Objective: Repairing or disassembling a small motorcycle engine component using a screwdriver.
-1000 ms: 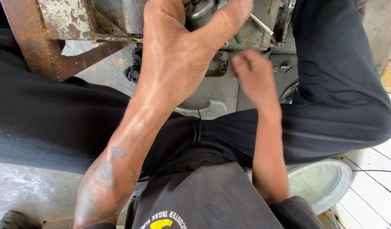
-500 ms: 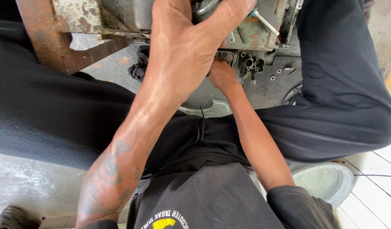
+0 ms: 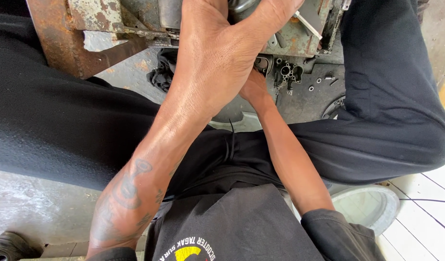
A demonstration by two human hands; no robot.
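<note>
The left hand (image 3: 217,53) reaches far up the middle of the view, its fingers and thumb curled around a dark rounded part (image 3: 239,6) at the top edge, gripping it. Just below and partly hidden behind that hand, the right hand (image 3: 254,87) presses in under the same spot; whether it is open or closed cannot be told, since its fingers are covered. Both hands work against a rusty metal housing (image 3: 290,41) with flaking grey-green paint. To the right of the right hand, a small dark metal fitting with round bores (image 3: 287,75) lies on the grey floor, with a few loose small pieces (image 3: 319,82) near it. On the far left stands a rusted bracket (image 3: 58,38). Near the right edge, beneath the bent knee, sits a pale round basin (image 3: 372,208).
</note>
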